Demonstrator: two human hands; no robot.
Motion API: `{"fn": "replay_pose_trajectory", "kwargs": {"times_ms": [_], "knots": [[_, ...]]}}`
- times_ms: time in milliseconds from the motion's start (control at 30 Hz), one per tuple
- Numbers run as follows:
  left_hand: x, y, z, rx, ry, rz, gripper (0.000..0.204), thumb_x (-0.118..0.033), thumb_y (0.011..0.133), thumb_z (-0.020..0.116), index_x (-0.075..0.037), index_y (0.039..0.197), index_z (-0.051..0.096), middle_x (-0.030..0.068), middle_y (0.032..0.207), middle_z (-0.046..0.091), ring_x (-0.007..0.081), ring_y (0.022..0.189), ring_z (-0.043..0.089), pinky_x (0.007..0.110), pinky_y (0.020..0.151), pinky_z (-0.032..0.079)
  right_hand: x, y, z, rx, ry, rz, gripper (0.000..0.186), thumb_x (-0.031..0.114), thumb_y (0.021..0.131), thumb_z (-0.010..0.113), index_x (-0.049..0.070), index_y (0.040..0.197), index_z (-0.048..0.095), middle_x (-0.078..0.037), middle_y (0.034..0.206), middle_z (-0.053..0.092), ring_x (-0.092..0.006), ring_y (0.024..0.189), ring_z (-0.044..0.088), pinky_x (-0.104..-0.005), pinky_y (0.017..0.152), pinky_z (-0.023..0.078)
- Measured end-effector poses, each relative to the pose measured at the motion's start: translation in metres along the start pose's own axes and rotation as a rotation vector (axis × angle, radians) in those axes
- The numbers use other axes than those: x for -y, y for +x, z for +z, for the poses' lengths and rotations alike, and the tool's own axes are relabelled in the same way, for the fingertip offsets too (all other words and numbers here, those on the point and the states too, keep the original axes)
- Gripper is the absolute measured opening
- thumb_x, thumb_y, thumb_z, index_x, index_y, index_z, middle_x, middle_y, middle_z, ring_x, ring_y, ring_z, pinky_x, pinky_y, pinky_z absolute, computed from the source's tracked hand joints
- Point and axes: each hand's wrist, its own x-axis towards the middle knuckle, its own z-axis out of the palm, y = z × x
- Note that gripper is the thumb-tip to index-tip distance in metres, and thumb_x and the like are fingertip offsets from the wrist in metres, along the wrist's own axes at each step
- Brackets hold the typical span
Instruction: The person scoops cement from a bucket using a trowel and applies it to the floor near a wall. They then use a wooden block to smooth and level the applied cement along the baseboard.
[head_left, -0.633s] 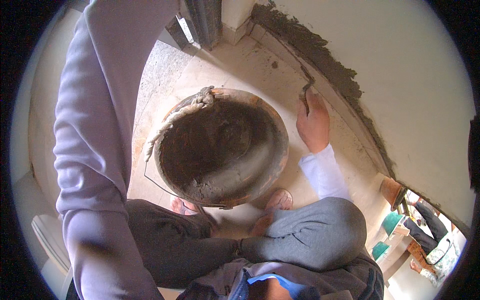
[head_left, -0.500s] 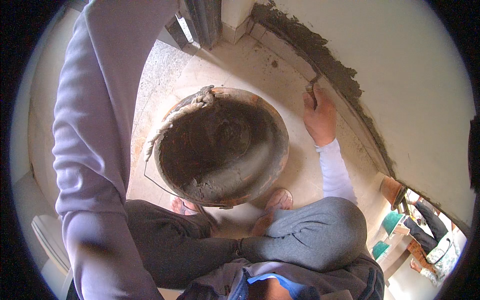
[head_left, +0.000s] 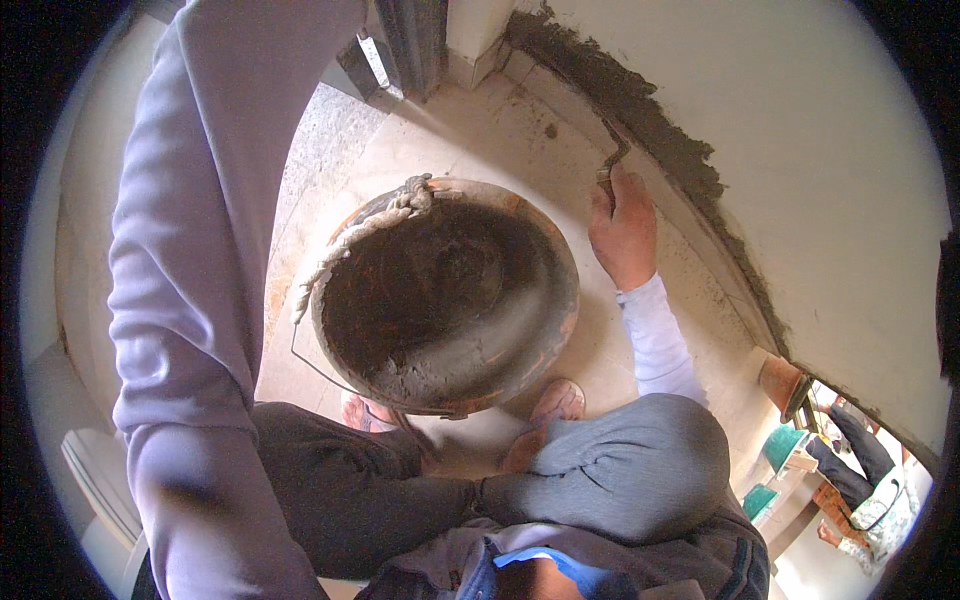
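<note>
My right hand (head_left: 627, 238) was closed round a thin, bent, dark metal tool (head_left: 619, 156) near the rough dark-grey mortar band (head_left: 690, 158) along the cream wall (head_left: 820, 180), gripped close, I'd judge, for control. The wide, round, mortar-smeared bucket (head_left: 545, 290) stood on the pale floor (head_left: 480, 130) before my sandalled feet (head_left: 560, 400), likely for easy reach. My left hand was out of view; I couldn't tell its state.
</note>
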Motion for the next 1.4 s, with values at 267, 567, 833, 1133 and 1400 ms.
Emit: {"fn": "replay_pose_trajectory", "kwargs": {"times_ms": [267, 567, 833, 1133, 1400], "knots": [[0.003, -0.001, -0.005, 0.006, 0.012, -0.002, 0.063, -0.053, 0.09, 0.051, -0.005, 0.13, 0.046, 0.0209, 0.123, 0.051, 0.0345, 0.113, 0.049, 0.045, 0.1, 0.037, 0.011, -0.023, -0.02, -0.013, 0.059, 0.001, 0.031, 0.015, 0.084, 0.058, -0.003, 0.11, 0.057, -0.024, 0.098, 0.061, -0.0405, 0.093, 0.058, -0.0458, 0.081, 0.047], [-0.001, 0.003, -0.001, -0.007, 0.001, 0.006, 0.063, -0.053, 0.09, 0.051, -0.005, 0.129, 0.048, 0.0209, 0.122, 0.052, 0.0343, 0.112, 0.051, 0.045, 0.099, 0.038, -0.013, -0.005, -0.002, -0.032, 0.01, 0.0, 0.034, 0.014, 0.084, 0.059, -0.006, 0.112, 0.056, -0.025, 0.1, 0.06, -0.0411, 0.096, 0.058, -0.0451, 0.082, 0.048], [0.002, 0.006, -0.001, -0.004, 0.005, 0.005, 0.062, -0.054, 0.09, 0.05, -0.005, 0.129, 0.049, 0.0209, 0.121, 0.054, 0.0341, 0.111, 0.053, 0.044, 0.099, 0.039, 0.01, -0.012, -0.007, 0.052, 0.088, 0.029, 0.034, 0.012, 0.085, 0.058, -0.005, 0.113, 0.056, -0.024, 0.098, 0.06, -0.0406, 0.091, 0.059, -0.0465, 0.078, 0.047], [-0.001, 0.009, 0.003, 0.005, 0.006, 0.014, 0.062, -0.054, 0.09, 0.05, -0.005, 0.128, 0.051, 0.0209, 0.12, 0.056, 0.0339, 0.11, 0.054, 0.044, 0.098, 0.04, -0.007, -0.01, -0.011, -0.031, 0.079, 0.041, 0.033, 0.011, 0.084, 0.058, -0.005, 0.112, 0.057, -0.025, 0.105, 0.06, -0.0413, 0.093, 0.059, -0.0458, 0.081, 0.047], [0.001, 0.018, -0.007, 0.027, -0.017, 0.018, 0.062, -0.055, 0.09, 0.049, -0.004, 0.127, 0.052, 0.0209, 0.118, 0.057, 0.0338, 0.109, 0.056, 0.044, 0.098, 0.041, 0.002, -0.035, -0.042, -0.017, 0.098, -0.047, 0.032, 0.014, 0.086, 0.059, -0.005, 0.112, 0.058, -0.024, 0.093, 0.062, -0.0395, 0.083, 0.06, -0.0433, 0.075, 0.047]]}}
